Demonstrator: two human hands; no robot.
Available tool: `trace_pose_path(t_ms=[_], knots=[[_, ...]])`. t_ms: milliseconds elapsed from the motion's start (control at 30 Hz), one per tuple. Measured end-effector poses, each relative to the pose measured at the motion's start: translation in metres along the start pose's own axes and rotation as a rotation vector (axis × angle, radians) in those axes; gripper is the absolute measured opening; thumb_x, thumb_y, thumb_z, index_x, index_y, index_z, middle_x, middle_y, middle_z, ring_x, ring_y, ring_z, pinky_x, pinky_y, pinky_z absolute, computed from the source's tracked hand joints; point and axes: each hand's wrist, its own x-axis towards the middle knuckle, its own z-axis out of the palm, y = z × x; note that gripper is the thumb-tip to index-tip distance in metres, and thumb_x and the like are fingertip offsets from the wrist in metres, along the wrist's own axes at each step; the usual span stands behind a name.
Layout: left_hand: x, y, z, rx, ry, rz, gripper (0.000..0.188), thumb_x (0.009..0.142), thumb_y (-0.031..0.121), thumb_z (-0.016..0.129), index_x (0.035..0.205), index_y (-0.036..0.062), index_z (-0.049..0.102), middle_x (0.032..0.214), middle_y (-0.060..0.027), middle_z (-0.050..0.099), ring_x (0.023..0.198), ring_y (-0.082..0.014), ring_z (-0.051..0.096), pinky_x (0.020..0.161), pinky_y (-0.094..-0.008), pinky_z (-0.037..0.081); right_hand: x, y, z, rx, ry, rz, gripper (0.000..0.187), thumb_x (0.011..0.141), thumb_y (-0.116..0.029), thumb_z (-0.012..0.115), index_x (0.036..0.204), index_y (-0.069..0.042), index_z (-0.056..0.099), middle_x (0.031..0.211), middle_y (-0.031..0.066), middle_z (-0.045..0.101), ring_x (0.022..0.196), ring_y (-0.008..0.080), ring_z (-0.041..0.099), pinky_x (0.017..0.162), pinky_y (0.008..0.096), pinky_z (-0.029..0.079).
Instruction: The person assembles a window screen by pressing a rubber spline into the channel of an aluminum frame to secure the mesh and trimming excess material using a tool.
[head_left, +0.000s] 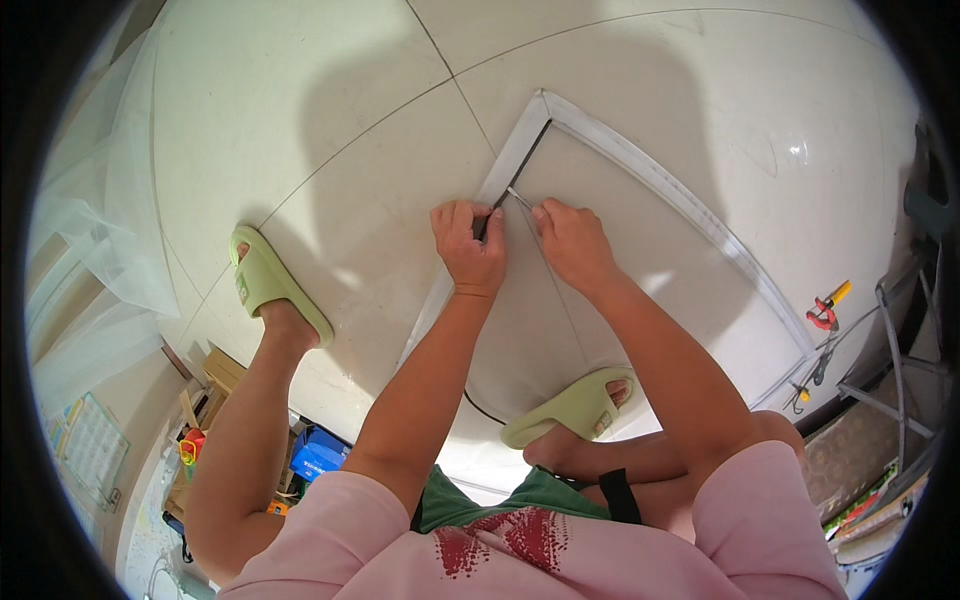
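A white frame (660,175) lies on the tiled floor, one corner pointing away from me. Along the inner edge of its left side runs a thin black strip (537,147). My left hand (468,250) is closed at that side, thumb and fingers pinching the black strip. In my right hand (578,245), a thin light-coloured tool (520,198) is gripped between thumb and fingers, its tip touching or very near the strip. The tool's handle is hidden in my fingers, so its exact kind cannot be made out. A dark cord-like length (482,408) curves across the floor below my forearms.
Green slippers (278,280) are on my feet, either side of the frame. A red-and-yellow hand tool (826,308) lies beyond its right corner, near a metal stand (900,375). A blue box (318,452) sits lower left, and a sheer curtain (110,250) hangs at far left.
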Motion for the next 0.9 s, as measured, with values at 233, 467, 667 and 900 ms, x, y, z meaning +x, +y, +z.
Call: trace_pose_path(t_ms=[233, 467, 667, 900], knots=[[-0.001, 0.005, -0.004, 0.061, -0.027, 0.051, 0.015, 0.076, 0.007, 0.072, 0.077, 0.0053, 0.057, 0.079, -0.008, 0.057, 0.083, -0.028, 0.049, 0.073, -0.0377, 0.042, 0.001, -0.005, 0.001, -0.07, -0.024, 0.063, 0.031, 0.095, -0.026, 0.048, 0.087, -0.001, 0.063, 0.081, 0.0266, 0.064, 0.078, 0.0465, 0.061, 0.071, 0.0524, 0.048], [0.005, 0.009, -0.006, 0.097, -0.047, 0.017, 0.016, 0.079, 0.013, 0.071, 0.077, 0.0062, 0.057, 0.077, -0.0065, 0.057, 0.082, -0.0275, 0.05, 0.073, -0.0384, 0.042, 0.007, -0.022, -0.007, -0.181, -0.064, 0.088, 0.026, 0.09, -0.022, 0.052, 0.088, 0.0, 0.065, 0.093, 0.025, 0.066, 0.088, 0.0431, 0.063, 0.079, 0.05, 0.051], [0.011, 0.012, -0.006, 0.21, -0.175, -0.054, 0.016, 0.076, 0.013, 0.07, 0.072, 0.007, 0.055, 0.073, -0.0058, 0.057, 0.081, -0.0268, 0.05, 0.071, -0.039, 0.043, 0.011, 0.004, -0.01, -0.013, -0.056, 0.06, 0.032, 0.091, -0.026, 0.05, 0.086, 0.001, 0.065, 0.088, 0.0256, 0.065, 0.086, 0.0423, 0.063, 0.078, 0.0496, 0.05], [0.014, 0.005, -0.009, 0.128, -0.211, -0.007, 0.017, 0.074, 0.013, 0.071, 0.07, 0.0064, 0.056, 0.07, -0.0048, 0.057, 0.077, -0.0249, 0.051, 0.069, -0.0387, 0.044, 0.006, 0.014, 0.009, -0.059, 0.173, -0.103, 0.038, 0.095, -0.028, 0.046, 0.075, 0.001, 0.061, 0.081, 0.0239, 0.064, 0.078, 0.0427, 0.061, 0.073, 0.05, 0.047]])
